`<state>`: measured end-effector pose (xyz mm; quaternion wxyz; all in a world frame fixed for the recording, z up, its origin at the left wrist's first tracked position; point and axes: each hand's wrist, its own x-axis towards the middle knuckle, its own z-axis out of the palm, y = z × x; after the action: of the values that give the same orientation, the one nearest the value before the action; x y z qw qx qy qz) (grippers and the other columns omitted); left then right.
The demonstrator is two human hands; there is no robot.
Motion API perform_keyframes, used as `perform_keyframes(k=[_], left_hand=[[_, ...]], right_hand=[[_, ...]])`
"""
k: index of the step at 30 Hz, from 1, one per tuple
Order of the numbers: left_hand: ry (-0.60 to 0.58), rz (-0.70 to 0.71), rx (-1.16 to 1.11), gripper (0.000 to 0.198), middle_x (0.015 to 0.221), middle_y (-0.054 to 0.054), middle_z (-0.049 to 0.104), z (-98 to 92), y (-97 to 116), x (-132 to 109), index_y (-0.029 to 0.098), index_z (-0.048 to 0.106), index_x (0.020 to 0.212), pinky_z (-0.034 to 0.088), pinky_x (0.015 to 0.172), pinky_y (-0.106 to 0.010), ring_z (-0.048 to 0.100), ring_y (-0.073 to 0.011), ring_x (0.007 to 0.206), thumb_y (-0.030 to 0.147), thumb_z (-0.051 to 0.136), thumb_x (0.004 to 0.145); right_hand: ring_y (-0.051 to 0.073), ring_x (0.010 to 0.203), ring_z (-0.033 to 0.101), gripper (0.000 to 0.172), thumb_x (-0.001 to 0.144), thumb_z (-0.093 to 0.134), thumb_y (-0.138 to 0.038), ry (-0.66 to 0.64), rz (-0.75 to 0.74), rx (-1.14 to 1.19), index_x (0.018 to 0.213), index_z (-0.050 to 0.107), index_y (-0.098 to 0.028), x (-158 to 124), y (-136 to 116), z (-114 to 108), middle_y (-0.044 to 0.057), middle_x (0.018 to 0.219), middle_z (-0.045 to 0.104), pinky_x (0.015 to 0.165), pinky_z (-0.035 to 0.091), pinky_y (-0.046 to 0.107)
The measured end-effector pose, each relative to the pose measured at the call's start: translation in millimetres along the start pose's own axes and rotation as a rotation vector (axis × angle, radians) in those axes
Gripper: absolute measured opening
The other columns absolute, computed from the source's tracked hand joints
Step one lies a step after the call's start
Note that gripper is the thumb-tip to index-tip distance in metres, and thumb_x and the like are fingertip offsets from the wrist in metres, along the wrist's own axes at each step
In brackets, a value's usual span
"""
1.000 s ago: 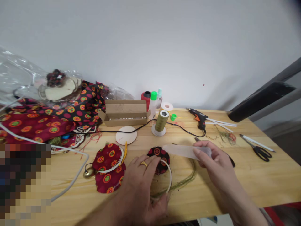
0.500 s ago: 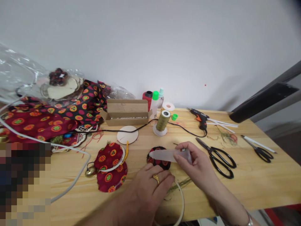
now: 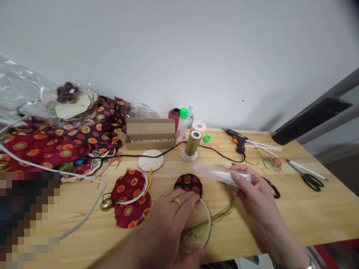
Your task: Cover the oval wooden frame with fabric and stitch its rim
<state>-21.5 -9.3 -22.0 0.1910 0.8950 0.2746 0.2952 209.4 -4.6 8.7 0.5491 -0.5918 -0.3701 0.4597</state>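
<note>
My right hand grips a translucent white glue bottle, its tip pointing left above the table. Below and left of that tip lies a round black fabric-covered disc with a red pattern. My left hand, with a gold ring on one finger, covers the disc's lower edge and holds a thin pale hoop by its left side. Olive threads run beneath the hoop and curve up to the right. Left of my hand, two maroon patterned fabric discs overlap, one with a white rim.
Black scissors lie partly behind my right hand. Farther right are smaller scissors. At the back stand a glue gun, an olive thread spool and an open cardboard box. Patterned cloth heaps at left; a white cable crosses there.
My right hand has lifted the glue bottle off the black disc and moved right. More of the disc and hoop shows. My left hand has shifted slightly left.
</note>
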Motion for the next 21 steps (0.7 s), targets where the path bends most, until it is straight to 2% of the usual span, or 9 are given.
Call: perform_keyframes(k=[3, 5, 7, 9, 13, 21], left_hand=[[0.129, -0.142, -0.018, 0.074, 0.121, -0.017, 0.054, -1.9, -1.6, 0.1, 0.014, 0.032, 0.131, 0.037, 0.095, -0.051, 0.048, -0.0335, 0.112, 0.031, 0.059, 0.065], [0.231, -0.224, -0.077, 0.065, 0.123, -0.014, 0.053, -3.4, -2.9, 1.6, 0.017, 0.034, 0.131, 0.038, 0.095, -0.048, 0.048, -0.0311, 0.113, 0.028, 0.056, 0.071], [0.327, -0.298, -0.176, 0.055, 0.124, -0.011, 0.053, -4.0, -4.5, 3.4, 0.019, 0.036, 0.13, 0.04, 0.095, -0.045, 0.049, -0.0285, 0.113, 0.026, 0.051, 0.077], [0.38, -0.381, -0.257, 0.049, 0.124, -0.01, 0.054, -3.6, -6.0, 5.1, 0.019, 0.038, 0.129, 0.04, 0.094, -0.044, 0.05, -0.0273, 0.113, 0.026, 0.047, 0.081], [0.352, -0.479, -0.267, 0.05, 0.129, -0.01, 0.05, -1.7, -7.4, 7.1, 0.019, 0.038, 0.131, 0.037, 0.096, -0.044, 0.047, -0.0273, 0.116, 0.03, 0.047, 0.083], [0.373, -0.482, -0.252, 0.049, 0.125, -0.012, 0.054, -2.5, -3.5, 10.7, 0.017, 0.042, 0.128, 0.038, 0.095, -0.044, 0.049, -0.0274, 0.114, 0.031, 0.049, 0.082]], right_hand=[[0.007, 0.044, 0.034, 0.026, 0.069, 0.067, -0.037, -0.028, 0.091, 0.242, 0.084, 0.053, -0.02, -0.5, 2.7, -6.6, -0.006, 0.056, 0.039, 0.039, 0.021, 0.019], [0.008, 0.044, 0.035, 0.026, 0.069, 0.065, -0.037, -0.043, 0.117, 0.309, 0.084, 0.053, -0.02, -2.1, 4.4, -11.3, -0.005, 0.058, 0.041, 0.039, 0.021, 0.02], [0.008, 0.043, 0.034, 0.024, 0.071, 0.063, -0.037, -0.044, 0.118, 0.261, 0.084, 0.053, -0.021, -4.2, 5.2, -15.9, -0.005, 0.056, 0.04, 0.039, 0.02, 0.02], [0.008, 0.042, 0.032, 0.022, 0.071, 0.063, -0.037, -0.03, 0.104, 0.11, 0.083, 0.053, -0.02, -6.5, 4.8, -20.0, -0.006, 0.052, 0.039, 0.04, 0.019, 0.021], [0.008, 0.045, 0.035, 0.026, 0.069, 0.067, -0.037, -0.036, 0.072, -0.219, 0.079, 0.055, -0.018, -10.0, 1.7, -25.4, -0.005, 0.053, 0.044, 0.042, 0.025, 0.02], [0.011, 0.052, 0.043, 0.022, 0.074, 0.061, -0.038, -0.111, -0.03, -0.453, 0.081, 0.054, -0.018, -9.8, 0.3, -32.4, -0.003, 0.06, 0.049, 0.048, 0.034, 0.022]])
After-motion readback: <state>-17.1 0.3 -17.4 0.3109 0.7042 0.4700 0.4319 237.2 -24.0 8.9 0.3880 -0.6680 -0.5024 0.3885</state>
